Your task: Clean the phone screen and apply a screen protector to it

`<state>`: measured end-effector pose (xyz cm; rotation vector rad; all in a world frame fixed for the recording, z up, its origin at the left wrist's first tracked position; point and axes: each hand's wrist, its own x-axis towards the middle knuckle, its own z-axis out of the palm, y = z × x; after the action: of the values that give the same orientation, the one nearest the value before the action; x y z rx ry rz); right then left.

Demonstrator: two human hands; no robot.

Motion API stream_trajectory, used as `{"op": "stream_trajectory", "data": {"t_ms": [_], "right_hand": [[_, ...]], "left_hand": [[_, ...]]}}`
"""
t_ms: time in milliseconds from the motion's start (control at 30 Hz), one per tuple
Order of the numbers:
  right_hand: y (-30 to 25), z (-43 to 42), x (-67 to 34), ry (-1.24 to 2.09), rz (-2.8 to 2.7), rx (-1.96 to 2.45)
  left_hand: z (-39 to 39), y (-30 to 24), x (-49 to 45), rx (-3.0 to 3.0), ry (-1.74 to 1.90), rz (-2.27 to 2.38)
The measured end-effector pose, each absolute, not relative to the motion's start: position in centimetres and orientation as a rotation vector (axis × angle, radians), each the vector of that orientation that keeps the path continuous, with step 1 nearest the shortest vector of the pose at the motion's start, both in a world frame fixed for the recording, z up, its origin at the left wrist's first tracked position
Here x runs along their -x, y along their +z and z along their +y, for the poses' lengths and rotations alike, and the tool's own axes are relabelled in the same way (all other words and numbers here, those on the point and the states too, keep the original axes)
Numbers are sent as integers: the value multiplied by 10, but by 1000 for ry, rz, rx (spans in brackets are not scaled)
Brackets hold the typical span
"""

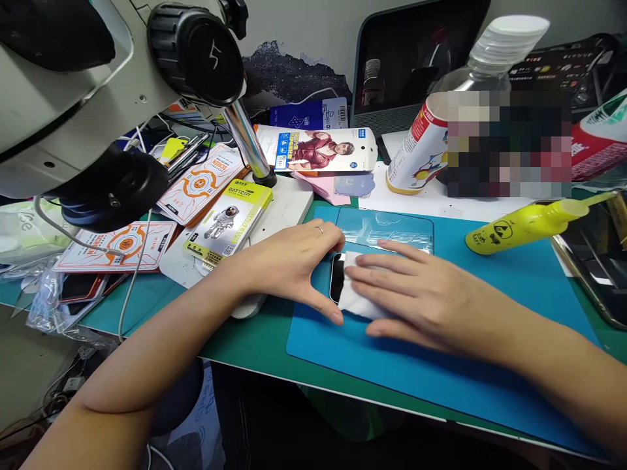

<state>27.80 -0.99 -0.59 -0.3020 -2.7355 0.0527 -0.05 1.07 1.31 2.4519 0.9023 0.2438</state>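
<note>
Smartphone [336, 279]: partly under white wipe [353, 304]
Right hand [424, 294]: flat on wipe, thumb apart
Left hand [296, 258]: spread beside smartphone

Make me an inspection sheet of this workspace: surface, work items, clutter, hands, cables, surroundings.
Surface: blue mat on a green table.
Work items: what looks like a phone on the mat, largely covered by a white cloth and the right hand.
Clutter: battery box at left; yellow bottle on the mat at right.
Hands: right hand flat on the cloth; left hand curved around the phone's left end, contact unclear.
Cables: white cable hanging at left; its ends cannot be traced.
Surroundings: microscope at upper left; dark screen behind.
</note>
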Motion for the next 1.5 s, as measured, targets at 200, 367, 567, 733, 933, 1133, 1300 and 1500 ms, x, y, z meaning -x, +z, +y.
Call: {"op": "stream_trajectory", "data": {"t_ms": [200, 367, 567, 733, 933, 1133, 1300, 1500], "right_hand": [[-1, -5, -283, -18, -2660, 365], [-2, -12, -280, 11, -2680, 334], [2, -9, -292, 22, -2663, 344], [-5, -11, -284, -1, -2779, 386], [-7, -18, -277, 138, -2817, 310], [7, -3, -301, 194, -2797, 345], [-3, -13, -285, 95, -2829, 365], [-4, -22, -275, 200, -2883, 331]], "left_hand": [[12, 13, 1, -2458, 257, 890], [11, 13, 2, -2444, 243, 913], [12, 13, 2, -2441, 237, 918], [12, 13, 1, -2443, 243, 906], [11, 14, 1, -2426, 235, 909], [12, 13, 1, -2433, 225, 919], [11, 12, 1, -2438, 242, 897], [11, 12, 2, -2430, 244, 895]]}}
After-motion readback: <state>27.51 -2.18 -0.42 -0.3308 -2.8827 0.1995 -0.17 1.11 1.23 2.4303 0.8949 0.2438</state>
